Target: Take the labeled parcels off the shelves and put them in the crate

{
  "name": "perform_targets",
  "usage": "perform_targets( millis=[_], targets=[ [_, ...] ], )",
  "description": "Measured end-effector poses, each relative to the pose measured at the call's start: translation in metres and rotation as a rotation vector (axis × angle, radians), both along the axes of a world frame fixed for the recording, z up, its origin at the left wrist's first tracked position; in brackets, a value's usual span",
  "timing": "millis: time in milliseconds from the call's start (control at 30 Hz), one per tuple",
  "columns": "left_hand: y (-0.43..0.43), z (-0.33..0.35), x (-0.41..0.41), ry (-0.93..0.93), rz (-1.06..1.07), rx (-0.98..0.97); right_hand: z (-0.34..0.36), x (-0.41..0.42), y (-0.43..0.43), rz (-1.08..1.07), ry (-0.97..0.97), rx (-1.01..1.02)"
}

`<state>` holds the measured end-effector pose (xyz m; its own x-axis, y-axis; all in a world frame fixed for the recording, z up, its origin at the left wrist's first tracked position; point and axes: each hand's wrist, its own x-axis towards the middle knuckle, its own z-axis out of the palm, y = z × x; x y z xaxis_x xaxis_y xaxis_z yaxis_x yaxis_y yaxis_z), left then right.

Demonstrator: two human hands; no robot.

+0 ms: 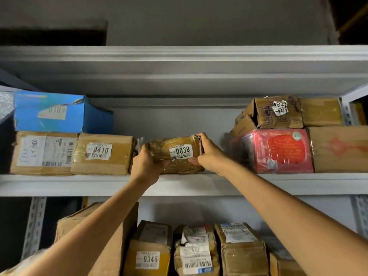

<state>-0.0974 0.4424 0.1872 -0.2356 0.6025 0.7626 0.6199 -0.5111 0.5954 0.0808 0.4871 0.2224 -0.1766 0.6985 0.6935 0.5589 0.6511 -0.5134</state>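
While both arms reach up mid-frame, left hand point(145, 163) and right hand point(207, 154) grip opposite ends of taped parcel 0038 point(176, 154), fingers curled round it, on white shelf point(59, 184) at frame centre, between parcel 0410 point(102, 154) and red package point(278, 151).

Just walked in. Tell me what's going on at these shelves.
A person is gripping the small taped 0038 parcel with both hands: the left hand on its left end, the right hand on its right end. The parcel rests on the shelf, between the 0410 box and a red wrapped parcel, so it is not yet lifted off. No crate is in view.
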Motion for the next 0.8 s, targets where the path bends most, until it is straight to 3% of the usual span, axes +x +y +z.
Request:
perform_targets(
  millis=[433, 633, 700, 800],
  targets=[
    [-0.011, -0.004, 0.007, -0.007, 0.031, 0.002, -0.007, -0.003, 0.003, -0.09, -0.006, -0.074],
    [-0.043, -0.002, 0.007, 0.225, 0.101, -0.004, -0.012, 0.003, -0.031, -0.165, 0.019, 0.07],
    [-0.057, 0.001, 0.014, 0.353, 0.128, 0.024, -0.017, 0.01, -0.049, -0.232, -0.057, 0.159],
    [-0.074, 0.008, 0.032, 0.468, 0.17, 0.071, -0.016, 0.026, -0.078, -0.338, -0.359, 0.232]
  ],
)
